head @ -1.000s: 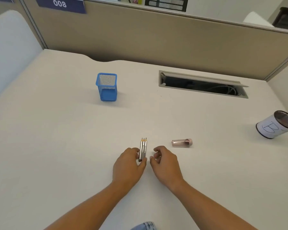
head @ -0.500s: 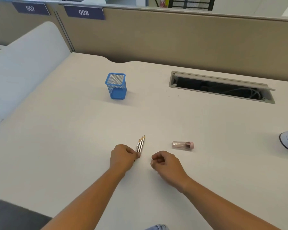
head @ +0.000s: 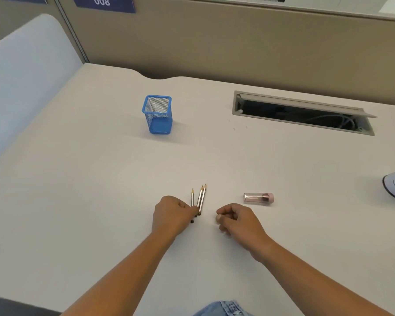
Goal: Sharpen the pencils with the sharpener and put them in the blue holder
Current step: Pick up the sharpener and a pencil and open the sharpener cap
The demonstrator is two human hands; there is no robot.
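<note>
Three pencils (head: 202, 197) were held by their lower ends in the left grip (head: 172, 215) at lower centre; the right grip (head: 237, 221) was curled empty beside them.

The pencils (head: 198, 199), near the near edge of the worktop (head: 100, 201): a second ago two showed, tight and parallel. Now three show, fanned. The leftmost pencil (head: 192, 197) is splayed off toward the left edge, and the other two are close together, tips toward the far edge.

The left hand (head: 171, 216) lay beside their butt ends with fingers fairly flat. Now it is curled and pinching those ends.

The right hand (head: 237, 221) had its fingertips almost meeting the left's. It is now drawn off toward the right edge, apart from the pencils, fingers curled, nothing seen in them.
</note>
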